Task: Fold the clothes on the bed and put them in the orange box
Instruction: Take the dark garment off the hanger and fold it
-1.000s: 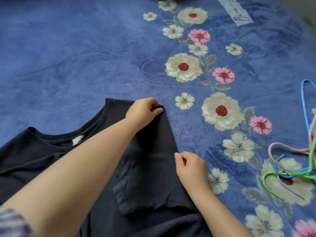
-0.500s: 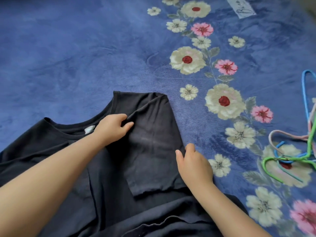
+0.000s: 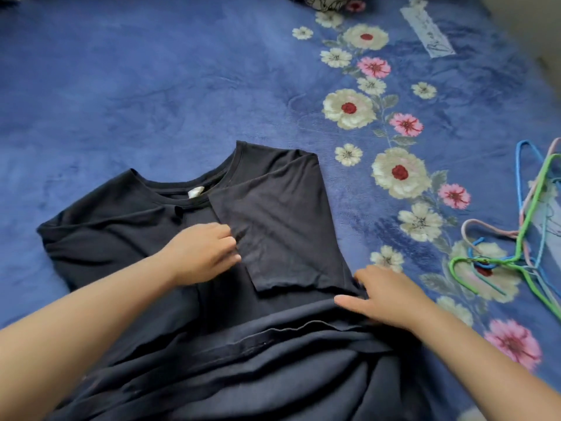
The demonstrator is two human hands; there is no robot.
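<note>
The left hand lies on the chest of the dark T-shirt, fingers curled, their tips at the inner edge of the folded-over sleeve; whether they pinch the cloth cannot be told, as the hand is blurred. The right hand rests flat, fingers extended and relaxed, pressing the shirt's right side just below the sleeve's hem, where the fabric bunches into folds.

The shirt lies front up on the blue floral blanket, collar away from the person, a pale neck label showing inside the collar. The right sleeve is turned inward across the chest; the left sleeve remains spread. The lower body of the shirt is crumpled toward the person.

A tangle of coloured hangers lies on the blanket well to the right, apart from the shirt. A pale printed tag sits near the blanket's far edge.
</note>
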